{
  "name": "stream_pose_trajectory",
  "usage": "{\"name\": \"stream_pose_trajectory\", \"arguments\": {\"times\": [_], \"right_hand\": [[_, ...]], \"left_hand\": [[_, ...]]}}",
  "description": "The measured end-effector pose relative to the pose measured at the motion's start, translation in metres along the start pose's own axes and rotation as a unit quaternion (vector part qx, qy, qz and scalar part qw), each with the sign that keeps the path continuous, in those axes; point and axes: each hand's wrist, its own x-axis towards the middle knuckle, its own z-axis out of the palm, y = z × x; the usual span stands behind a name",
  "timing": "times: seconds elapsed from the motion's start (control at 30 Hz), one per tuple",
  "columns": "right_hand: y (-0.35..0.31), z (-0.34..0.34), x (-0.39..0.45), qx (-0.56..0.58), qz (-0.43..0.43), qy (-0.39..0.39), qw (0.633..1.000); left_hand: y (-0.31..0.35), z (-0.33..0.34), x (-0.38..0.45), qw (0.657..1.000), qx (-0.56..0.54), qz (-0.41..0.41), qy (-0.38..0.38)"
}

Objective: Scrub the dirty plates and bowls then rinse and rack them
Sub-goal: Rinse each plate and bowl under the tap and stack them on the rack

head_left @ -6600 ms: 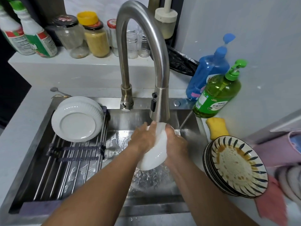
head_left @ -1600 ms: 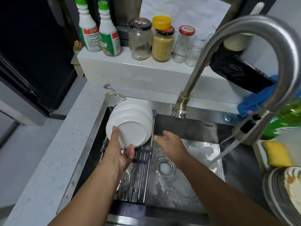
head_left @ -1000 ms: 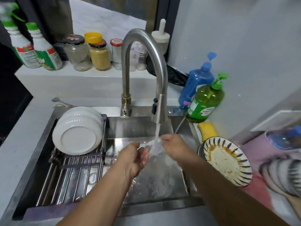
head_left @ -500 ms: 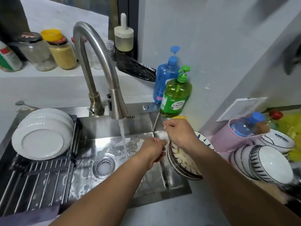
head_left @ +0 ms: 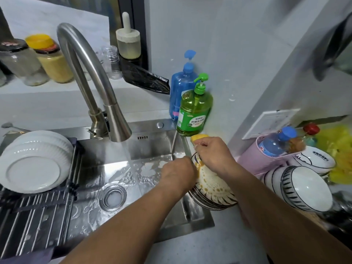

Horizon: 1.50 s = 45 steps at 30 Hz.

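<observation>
White bowls (head_left: 36, 161) are racked, while the left hand (head_left: 177, 174) grips the top dirty plate (head_left: 213, 185) and the right hand (head_left: 213, 151) pinches the sponge (head_left: 197, 137).

White ribbed bowls (head_left: 36, 161), a dark-striped, brown-stained plate (head_left: 213, 187), yellow sponge (head_left: 198, 138), green (head_left: 194, 113) and blue (head_left: 181, 86) bottles.

dirty striped plates (head_left: 213, 189) stacked right of sink | white bowls (head_left: 36, 161) racked

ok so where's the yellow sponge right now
In the head view the yellow sponge sits right of the sink, just below the green soap bottle, with the right hand gripping it.
</observation>
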Motion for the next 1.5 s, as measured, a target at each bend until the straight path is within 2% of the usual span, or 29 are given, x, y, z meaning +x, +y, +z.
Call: {"name": "stream_pose_trajectory", "arguments": {"times": [0.1, 0.17, 0.3, 0.4, 0.5, 0.6, 0.67, 0.77, 0.83, 0.93, 1.1, 1.2, 1.27, 1.4, 1.5], "right_hand": [[0.000, -0.002, -0.002, -0.008, 0.004, 0.002, 1.000], [0.000, -0.002, -0.003, -0.010, 0.013, -0.002, 1.000], [-0.003, -0.002, -0.005, -0.017, 0.004, 0.016, 1.000], [-0.012, -0.005, -0.004, -0.014, -0.016, 0.038, 0.999], [-0.027, -0.007, -0.005, -0.004, -0.036, 0.041, 0.998], [-0.043, -0.001, -0.008, 0.002, -0.074, 0.039, 0.997], [-0.054, 0.008, -0.012, 0.004, -0.096, 0.026, 0.995], [-0.069, 0.026, -0.018, -0.003, -0.125, 0.005, 0.992], [-0.075, 0.041, -0.020, -0.009, -0.129, -0.008, 0.992], [-0.080, 0.066, -0.022, -0.023, -0.123, -0.030, 0.992], [-0.083, 0.101, -0.033, -0.085, -0.101, -0.084, 0.988], [-0.082, 0.110, -0.040, -0.111, -0.089, -0.082, 0.986], [-0.081, 0.116, -0.041, -0.116, -0.089, -0.070, 0.987], [-0.080, 0.121, -0.040, -0.090, -0.117, -0.018, 0.989], [-0.077, 0.118, -0.038, -0.117, -0.106, 0.007, 0.987]], "left_hand": [[0.002, -0.004, -0.004, 0.999, 0.051, 0.002, -0.009], [0.003, -0.004, -0.004, 0.999, 0.047, 0.001, -0.013], [0.002, -0.008, -0.001, 0.996, -0.089, 0.000, -0.001], [-0.009, -0.009, -0.005, 0.978, -0.203, 0.025, 0.028], [-0.030, -0.007, -0.013, 0.930, -0.363, 0.015, 0.052], [-0.058, -0.004, -0.027, 0.842, -0.537, -0.032, 0.049], [-0.078, -0.002, -0.038, 0.793, -0.603, -0.065, 0.055], [-0.107, 0.003, -0.049, 0.743, -0.657, -0.108, 0.066], [-0.124, 0.004, -0.057, 0.722, -0.678, -0.122, 0.070], [-0.147, 0.004, -0.068, 0.711, -0.689, -0.120, 0.075], [-0.176, 0.002, -0.077, 0.719, -0.676, -0.119, 0.108], [-0.189, 0.007, -0.078, 0.714, -0.678, -0.123, 0.122], [-0.194, 0.010, -0.076, 0.689, -0.699, -0.141, 0.132], [-0.197, 0.018, -0.072, 0.601, -0.770, -0.174, 0.128], [-0.199, 0.024, -0.069, 0.562, -0.797, -0.197, 0.099]]}}
